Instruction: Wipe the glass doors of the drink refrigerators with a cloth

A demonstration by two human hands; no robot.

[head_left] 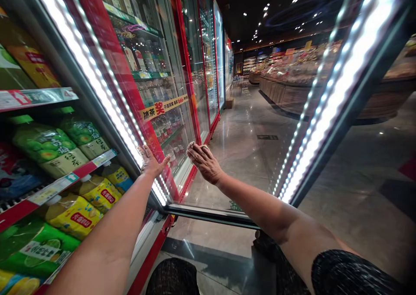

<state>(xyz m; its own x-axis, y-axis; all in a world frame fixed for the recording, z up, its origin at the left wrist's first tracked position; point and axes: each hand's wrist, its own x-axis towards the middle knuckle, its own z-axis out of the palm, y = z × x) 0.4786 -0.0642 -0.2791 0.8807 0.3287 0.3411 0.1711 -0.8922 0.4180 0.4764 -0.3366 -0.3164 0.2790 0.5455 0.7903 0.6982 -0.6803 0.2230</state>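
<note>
My left hand (150, 160) lies flat and open against the red frame (130, 99) of the drinks fridge, beside its lit strip. My right hand (204, 161) presses a small crumpled cloth (196, 146) against the inside of the open glass door (247, 126), its fingers curled over the cloth. The door stands swung out to the right, its bright light strip (331, 95) along the far edge.
Green and yellow drink bottles (74, 208) fill the fridge shelves (52, 186) at left. More red-framed fridges (208, 60) line the aisle ahead. Produce counters (292, 86) stand at the back right on a shiny tiled floor (247, 143).
</note>
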